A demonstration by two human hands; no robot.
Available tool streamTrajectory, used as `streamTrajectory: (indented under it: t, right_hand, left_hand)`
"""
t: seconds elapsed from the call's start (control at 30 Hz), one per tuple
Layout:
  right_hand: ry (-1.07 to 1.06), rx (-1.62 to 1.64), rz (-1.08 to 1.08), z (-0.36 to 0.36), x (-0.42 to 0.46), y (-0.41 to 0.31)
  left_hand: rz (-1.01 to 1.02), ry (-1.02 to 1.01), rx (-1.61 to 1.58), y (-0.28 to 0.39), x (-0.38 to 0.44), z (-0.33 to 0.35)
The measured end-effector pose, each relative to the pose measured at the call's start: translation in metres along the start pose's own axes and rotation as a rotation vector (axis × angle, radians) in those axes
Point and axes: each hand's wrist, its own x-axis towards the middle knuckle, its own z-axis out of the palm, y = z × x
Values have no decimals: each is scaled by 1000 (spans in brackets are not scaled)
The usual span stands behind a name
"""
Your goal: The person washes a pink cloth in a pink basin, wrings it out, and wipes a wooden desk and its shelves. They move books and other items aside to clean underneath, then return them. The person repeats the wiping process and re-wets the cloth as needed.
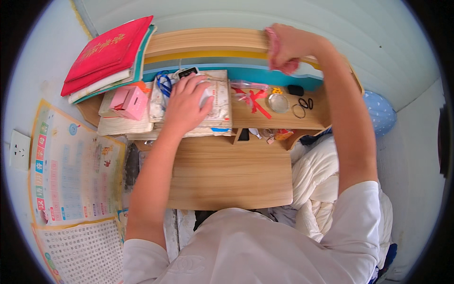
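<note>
My right hand (294, 44) grips a crumpled pink cloth (288, 67) against the right part of the wooden top shelf (209, 37) of a desk hutch. Lower down, my left hand (188, 101) lies palm down with its thumb spread over a stack of worn books and papers (220, 78). A white thing shows partly under that palm; what it is I cannot tell. Just past the fingertips is a small white device with a dark display (188, 72). A blue cord (163, 84) lies beside it, left of my fingers.
Red folders (106, 49) lean on the shelf's left end, above a pink box (129, 103). Red ribbon (253, 101), a round clear container (278, 103) and black hair ties (305, 103) lie on the middle shelf. A desktop (230, 174) sits below; white bedding (315, 177) is at right.
</note>
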Motion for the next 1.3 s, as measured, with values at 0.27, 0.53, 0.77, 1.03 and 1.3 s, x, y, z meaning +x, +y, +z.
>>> streamTrajectory:
  t: [0.27,0.53,0.77,1.03,1.3]
  right_hand:
    - [-140,188,-251,58,131,-201]
    - [-180,254,-276,48,106,-185]
    - [-199,134,-141,-4,16,19]
    - [102,-107,78,-53,-112,183]
    - [49,-97,48,-42,-76,128]
  left_hand:
    - [45,73,-42,-1,0,5]
    - [55,15,-41,-6,-2,2]
    - [-10,-48,-8,4,3,-4]
    - [-19,-78,-2,9,5,-4]
    - [-4,-44,-5,5,6,4]
